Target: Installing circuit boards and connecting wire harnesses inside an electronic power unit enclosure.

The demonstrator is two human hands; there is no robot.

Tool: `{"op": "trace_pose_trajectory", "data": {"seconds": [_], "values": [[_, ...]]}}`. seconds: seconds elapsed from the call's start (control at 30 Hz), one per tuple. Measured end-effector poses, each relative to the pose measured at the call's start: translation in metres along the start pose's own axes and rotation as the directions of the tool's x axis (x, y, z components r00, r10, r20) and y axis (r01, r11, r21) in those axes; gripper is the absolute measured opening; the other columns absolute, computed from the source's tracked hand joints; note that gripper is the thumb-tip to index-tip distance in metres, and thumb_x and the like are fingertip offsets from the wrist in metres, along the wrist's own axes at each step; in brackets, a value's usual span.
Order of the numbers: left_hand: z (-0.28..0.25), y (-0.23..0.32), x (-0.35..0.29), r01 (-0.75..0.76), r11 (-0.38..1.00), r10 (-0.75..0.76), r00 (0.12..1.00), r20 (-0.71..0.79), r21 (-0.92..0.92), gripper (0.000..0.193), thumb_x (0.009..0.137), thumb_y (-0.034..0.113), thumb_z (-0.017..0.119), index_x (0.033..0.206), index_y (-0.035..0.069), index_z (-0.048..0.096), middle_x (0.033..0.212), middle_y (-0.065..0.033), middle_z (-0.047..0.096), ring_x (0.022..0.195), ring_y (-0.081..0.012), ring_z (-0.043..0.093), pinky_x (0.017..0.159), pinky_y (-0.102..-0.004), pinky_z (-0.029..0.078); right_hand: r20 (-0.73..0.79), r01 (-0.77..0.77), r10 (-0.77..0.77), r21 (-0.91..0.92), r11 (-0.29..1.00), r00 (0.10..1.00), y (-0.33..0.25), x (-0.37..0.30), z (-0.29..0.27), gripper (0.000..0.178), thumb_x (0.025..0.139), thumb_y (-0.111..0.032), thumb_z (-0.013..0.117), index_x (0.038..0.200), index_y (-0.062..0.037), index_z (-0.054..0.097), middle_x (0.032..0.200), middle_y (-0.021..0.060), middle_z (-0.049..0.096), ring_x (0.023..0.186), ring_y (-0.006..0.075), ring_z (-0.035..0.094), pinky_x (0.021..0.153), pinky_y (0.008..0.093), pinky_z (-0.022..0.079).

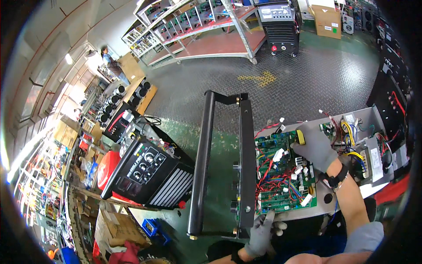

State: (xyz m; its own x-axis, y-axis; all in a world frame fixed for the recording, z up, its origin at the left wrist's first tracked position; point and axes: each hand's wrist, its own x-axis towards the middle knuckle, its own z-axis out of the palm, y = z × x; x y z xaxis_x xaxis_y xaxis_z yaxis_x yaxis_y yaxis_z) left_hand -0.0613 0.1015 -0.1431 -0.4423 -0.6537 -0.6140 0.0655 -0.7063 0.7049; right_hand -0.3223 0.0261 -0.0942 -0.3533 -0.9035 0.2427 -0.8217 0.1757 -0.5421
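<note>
A green circuit board (285, 203) crowded with coloured wires and white connectors lies over a grey metal chassis, beside an upright black panel (246, 176) with knobs and a long black tubular handle (203, 163). My right hand (317, 148), in a grey glove, is over the board's far right part. Its fingers are closed around a small yellow-and-black piece (300, 137), whose kind I cannot make out. At the board's near edge is my left hand (260, 235), also gloved, fingers apart and their tips close to the board's corner. Nothing shows in it.
Right of the board, the chassis (373, 118) holds a transformer (373, 158) and loose wires. A black welding machine (147, 171) stands at the left, near a cardboard box (116, 226) and blue bin (154, 231). Shelving (206, 55) and another person (113, 66) are farther back.
</note>
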Motion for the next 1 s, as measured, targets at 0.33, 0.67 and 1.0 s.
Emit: {"op": "trace_pose_trajectory", "data": {"seconds": [0.33, 0.67, 1.0], "values": [[0.002, 0.01, 0.0, 0.048, 0.999, -0.049, 0.999, 0.022, 0.017, 0.038, 0.099, 0.032, 0.046, 0.105, -0.001, 0.063, 0.095, -0.0095, 0.069, 0.066, -0.0111, 0.061, 0.057, -0.0238, 0.049, 0.022, -0.065, 0.065, -0.001, 0.998, 0.998, 0.0, 0.005, 0.001, 0.041, 0.076, -0.028, 0.069, 0.105, -0.0031, 0.054, 0.078, 0.021, 0.064, 0.076, 0.0388, 0.064, 0.068, 0.047, 0.05], [-0.008, 0.013, 0.001, 0.094, 0.993, -0.099, 0.993, 0.067, 0.069, 0.04, 0.099, 0.034, 0.046, 0.106, -0.002, 0.063, 0.099, -0.0116, 0.069, 0.069, -0.0108, 0.06, 0.058, -0.0235, 0.049, 0.009, -0.087, 0.087, -0.048, 0.995, 0.996, -0.004, 0.002, 0.002, 0.041, 0.075, -0.028, 0.07, 0.103, -0.0024, 0.054, 0.075, 0.0202, 0.064, 0.073, 0.0377, 0.064, 0.065, 0.0466, 0.05], [0.005, 0.022, -0.001, 0.134, 0.991, -0.133, 0.99, -0.036, 0.012, 0.03, 0.098, 0.027, 0.05, 0.104, -0.001, 0.059, 0.097, -0.0138, 0.069, 0.066, -0.0144, 0.062, 0.054, -0.026, 0.049, -0.039, -0.107, 0.104, -0.091, 0.99, 0.994, -0.001, 0.0, 0.003, 0.039, 0.075, -0.028, 0.07, 0.101, -0.0036, 0.055, 0.076, 0.0201, 0.063, 0.073, 0.0379, 0.064, 0.065, 0.0459, 0.051]]}}
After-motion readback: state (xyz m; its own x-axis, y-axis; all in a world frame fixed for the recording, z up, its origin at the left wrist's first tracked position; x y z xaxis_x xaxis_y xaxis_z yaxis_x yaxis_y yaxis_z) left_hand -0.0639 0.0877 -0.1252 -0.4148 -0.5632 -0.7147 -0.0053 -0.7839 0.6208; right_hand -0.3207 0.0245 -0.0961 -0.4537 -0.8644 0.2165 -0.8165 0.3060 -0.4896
